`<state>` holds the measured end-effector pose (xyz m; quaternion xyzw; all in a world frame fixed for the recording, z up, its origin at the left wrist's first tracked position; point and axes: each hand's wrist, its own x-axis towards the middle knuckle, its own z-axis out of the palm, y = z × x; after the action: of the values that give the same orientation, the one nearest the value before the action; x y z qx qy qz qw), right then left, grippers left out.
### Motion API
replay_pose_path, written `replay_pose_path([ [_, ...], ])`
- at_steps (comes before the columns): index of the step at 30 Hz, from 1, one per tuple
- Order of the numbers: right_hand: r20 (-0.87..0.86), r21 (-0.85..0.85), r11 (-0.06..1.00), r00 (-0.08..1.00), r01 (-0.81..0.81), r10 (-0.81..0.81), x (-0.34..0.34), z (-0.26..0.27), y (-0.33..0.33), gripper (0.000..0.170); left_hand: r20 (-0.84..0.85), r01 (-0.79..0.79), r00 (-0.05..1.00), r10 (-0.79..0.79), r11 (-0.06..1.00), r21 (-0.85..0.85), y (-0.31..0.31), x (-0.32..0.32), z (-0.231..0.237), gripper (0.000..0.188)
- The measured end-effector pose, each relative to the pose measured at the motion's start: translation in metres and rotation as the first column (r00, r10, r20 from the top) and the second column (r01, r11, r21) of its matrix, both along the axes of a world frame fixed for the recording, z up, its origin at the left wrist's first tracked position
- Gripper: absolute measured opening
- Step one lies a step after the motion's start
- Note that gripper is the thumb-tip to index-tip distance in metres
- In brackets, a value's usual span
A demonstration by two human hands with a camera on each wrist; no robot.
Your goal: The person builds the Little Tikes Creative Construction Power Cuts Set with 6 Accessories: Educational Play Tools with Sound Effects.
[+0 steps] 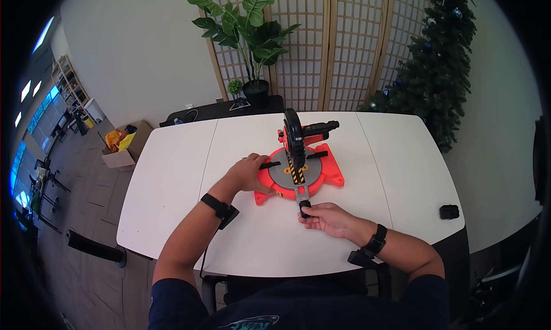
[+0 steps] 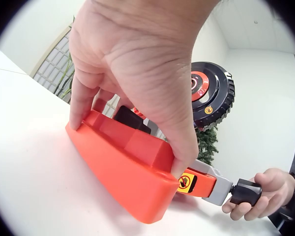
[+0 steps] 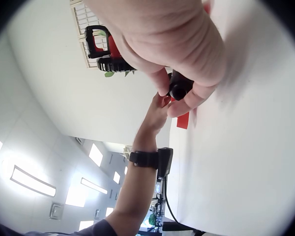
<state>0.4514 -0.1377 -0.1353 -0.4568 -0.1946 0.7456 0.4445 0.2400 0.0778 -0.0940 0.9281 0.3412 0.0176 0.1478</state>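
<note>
A toy miter saw with an orange base (image 1: 332, 172) and a round grey turntable (image 1: 277, 174) stands on the white table. Its toothed black blade guard (image 1: 294, 136) rises over the middle, with a black handle (image 1: 321, 127) pointing right. My left hand (image 1: 247, 174) grips the left end of the base, thumb at the near side and fingers over the far side; in the left wrist view that orange end (image 2: 123, 174) shows beneath the palm. At the front, my right hand (image 1: 330, 220) holds the black knob (image 2: 246, 192) of the grey arm (image 2: 219, 191) between thumb and fingers.
A small black object (image 1: 449, 212) lies near the table's right edge. Behind the table are a potted plant (image 1: 256, 89), a lattice screen (image 1: 321, 54) and a decorated tree (image 1: 430, 77). An open cardboard box (image 1: 119, 158) sits on the floor at left.
</note>
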Motion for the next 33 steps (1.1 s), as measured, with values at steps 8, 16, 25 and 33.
replay_pose_path([
  [8, -0.050, 0.019, 1.000, 0.999, 0.018, -0.017, 0.001, -0.001, 0.000, 0.029, -0.011, -0.003, 1.000, 0.003, 1.000, -0.004, -0.001, 0.001, 0.001, 0.113],
  [16, 0.029, -0.015, 1.000, 1.000, 0.003, -0.003, 0.001, 0.000, 0.000, 0.026, 0.007, 0.008, 1.000, -0.008, 1.000, 0.014, -0.001, 0.000, -0.001, 0.111],
  [25, -0.030, 0.002, 0.999, 0.999, 0.033, -0.033, -0.004, -0.004, 0.000, 0.027, -0.001, -0.006, 1.000, 0.006, 1.000, 0.007, -0.002, 0.001, 0.001, 0.110],
  [33, -0.112, 0.044, 0.999, 0.994, 0.020, -0.015, 0.001, -0.020, -0.001, 0.028, -0.007, 0.000, 1.000, 0.000, 1.000, -0.001, -0.002, 0.001, 0.002, 0.111],
])
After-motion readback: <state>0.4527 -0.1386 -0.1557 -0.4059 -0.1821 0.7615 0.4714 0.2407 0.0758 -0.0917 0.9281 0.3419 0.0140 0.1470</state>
